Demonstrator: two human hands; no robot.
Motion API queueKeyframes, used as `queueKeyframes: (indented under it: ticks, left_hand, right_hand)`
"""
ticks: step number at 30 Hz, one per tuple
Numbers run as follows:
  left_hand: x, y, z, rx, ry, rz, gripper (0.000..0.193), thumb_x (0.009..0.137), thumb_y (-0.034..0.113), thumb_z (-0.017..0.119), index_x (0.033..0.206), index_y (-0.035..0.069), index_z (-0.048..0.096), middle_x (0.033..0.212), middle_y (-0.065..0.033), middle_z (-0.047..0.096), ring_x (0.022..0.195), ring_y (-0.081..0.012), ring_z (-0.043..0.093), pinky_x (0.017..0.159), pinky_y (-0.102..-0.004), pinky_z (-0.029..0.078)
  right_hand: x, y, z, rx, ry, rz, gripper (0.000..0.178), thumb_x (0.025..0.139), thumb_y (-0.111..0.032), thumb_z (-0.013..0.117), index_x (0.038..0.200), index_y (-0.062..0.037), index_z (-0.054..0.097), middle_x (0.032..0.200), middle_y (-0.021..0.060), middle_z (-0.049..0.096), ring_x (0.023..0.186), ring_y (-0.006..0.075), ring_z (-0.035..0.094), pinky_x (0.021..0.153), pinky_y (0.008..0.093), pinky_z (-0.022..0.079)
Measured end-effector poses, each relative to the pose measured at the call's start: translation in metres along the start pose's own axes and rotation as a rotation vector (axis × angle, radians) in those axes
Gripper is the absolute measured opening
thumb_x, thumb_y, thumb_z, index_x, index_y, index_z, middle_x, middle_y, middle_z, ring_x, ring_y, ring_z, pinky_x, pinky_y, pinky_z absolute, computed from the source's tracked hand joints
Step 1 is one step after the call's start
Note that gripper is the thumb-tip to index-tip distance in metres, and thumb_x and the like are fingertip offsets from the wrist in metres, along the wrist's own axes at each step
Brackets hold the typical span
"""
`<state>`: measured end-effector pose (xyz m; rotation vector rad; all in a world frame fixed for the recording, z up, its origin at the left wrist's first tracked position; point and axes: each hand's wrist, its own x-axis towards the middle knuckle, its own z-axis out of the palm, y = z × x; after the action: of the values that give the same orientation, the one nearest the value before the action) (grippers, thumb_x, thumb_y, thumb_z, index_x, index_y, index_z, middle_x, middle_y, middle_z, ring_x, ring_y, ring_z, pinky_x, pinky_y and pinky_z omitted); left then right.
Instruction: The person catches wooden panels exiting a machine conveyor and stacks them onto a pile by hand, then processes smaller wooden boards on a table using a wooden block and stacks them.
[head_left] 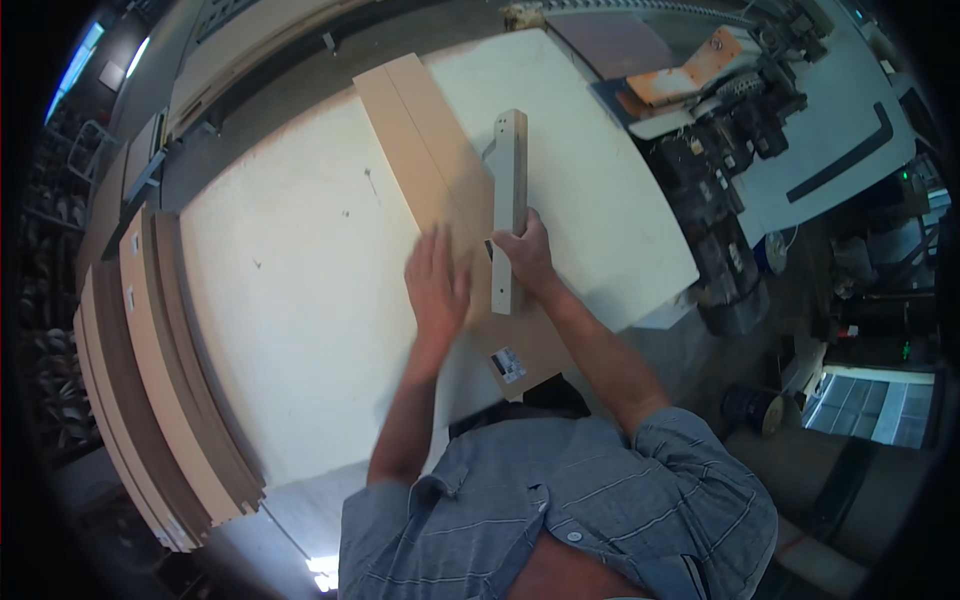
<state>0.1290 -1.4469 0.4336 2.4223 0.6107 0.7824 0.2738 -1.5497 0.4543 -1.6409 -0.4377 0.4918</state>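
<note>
A long, narrow brown cardboard carton (pixel 420 130) lies slantwise across the white table, a printed label (pixel 508 365) near its closer end. Over it is a long, pale grey piece (pixel 508 160), shaped like a rail or furniture leg, with small holes at its far end and one near its close end. My right hand (pixel 530 255) is wrapped round this piece at about its lower middle. At the carton's left edge, my left hand (pixel 438 290) has its fingers stretched out, slightly blurred, holding nothing; whether it touches the cardboard I cannot tell.
The white table (pixel 300 330) has a few dark marks. Stacks of long brown cartons (pixel 165 370) stand at its left side. Dark machinery (pixel 715 190) with an orange-and-white part lines the right edge. A conveyor-like bench (pixel 270 70) runs beyond the far left.
</note>
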Motion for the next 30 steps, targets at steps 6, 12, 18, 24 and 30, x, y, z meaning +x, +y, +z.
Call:
queueKeyframes:
  ticks: [6, 12, 18, 24, 30]
  left_hand:
    - [-0.001, -0.032, 0.000, 0.364, -0.156, 0.153, 0.065, 0.093, 0.045, 0.054, 0.144, 0.008, 0.039, 0.151, -0.0166, 0.034, 0.141, -0.0336, 0.027, 0.115, -0.0520, 0.016]
    - [-0.055, -0.030, -0.016, 0.463, -0.194, 0.179, 0.065, 0.095, 0.048, 0.047, 0.147, 0.010, 0.036, 0.152, -0.0168, 0.032, 0.141, -0.0335, 0.027, 0.114, -0.0541, 0.017]
    - [-0.084, -0.006, -0.036, 0.466, -0.209, 0.204, 0.068, 0.095, 0.052, 0.046, 0.146, 0.008, 0.035, 0.149, -0.0190, 0.035, 0.140, -0.0344, 0.030, 0.112, -0.0560, 0.019]
    - [-0.117, 0.000, -0.044, 0.453, -0.146, 0.278, 0.068, 0.090, 0.055, 0.054, 0.137, 0.006, 0.047, 0.140, -0.0204, 0.043, 0.129, -0.0358, 0.040, 0.103, -0.0510, 0.029]
    - [-0.125, 0.008, -0.044, 0.474, -0.133, 0.254, 0.067, 0.089, 0.056, 0.054, 0.137, 0.009, 0.048, 0.138, -0.0206, 0.044, 0.128, -0.0359, 0.041, 0.104, -0.0503, 0.027]
  right_hand:
    - [-0.082, 0.027, 0.005, 0.108, 0.003, -0.011, 0.043, 0.076, -0.020, 0.066, 0.108, 0.0049, 0.052, 0.095, 0.0117, 0.062, 0.083, 0.0183, 0.061, 0.076, 0.0324, 0.051]
    - [-0.148, 0.000, -0.051, 0.379, -0.082, 0.124, 0.045, 0.077, -0.018, 0.065, 0.116, 0.0007, 0.051, 0.101, 0.0116, 0.062, 0.081, 0.0159, 0.062, 0.078, 0.0311, 0.051]
    - [-0.269, -0.010, -0.135, 0.282, -0.248, 0.172, 0.052, 0.078, -0.019, 0.065, 0.123, -0.0001, 0.047, 0.099, 0.0109, 0.062, 0.076, 0.0150, 0.061, 0.072, 0.0315, 0.051]
    - [-0.388, 0.031, -0.159, 0.050, -0.263, 0.288, 0.056, 0.079, -0.016, 0.067, 0.129, -0.0003, 0.047, 0.102, 0.0106, 0.062, 0.088, 0.0145, 0.058, 0.081, 0.0317, 0.049]
    - [-0.428, 0.036, -0.156, -0.102, -0.309, 0.280, 0.065, 0.079, -0.014, 0.066, 0.138, -0.0033, 0.042, 0.107, 0.0122, 0.062, 0.098, 0.0167, 0.058, 0.088, 0.0339, 0.047]
